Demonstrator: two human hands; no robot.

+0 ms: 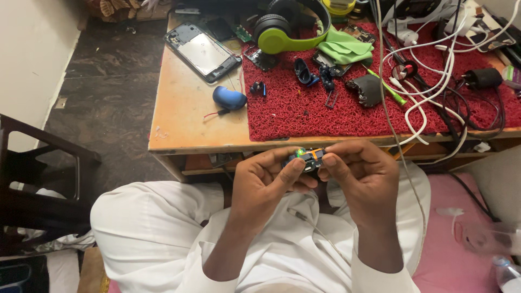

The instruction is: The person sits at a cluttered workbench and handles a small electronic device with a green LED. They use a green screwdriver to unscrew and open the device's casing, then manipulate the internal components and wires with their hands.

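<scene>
Black module (309, 157) between both hands, just off wooden table (179, 116) edge.

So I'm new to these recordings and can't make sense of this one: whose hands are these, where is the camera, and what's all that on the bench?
The camera sits on a person's head and looks down at their own lap and hands. The left hand and right hand together pinch a small black part with a glowing green light, held just below the bench edge. On the wooden bench lie a red mat, green headphones, an opened phone, a blue case, white cables and small loose parts.
</scene>
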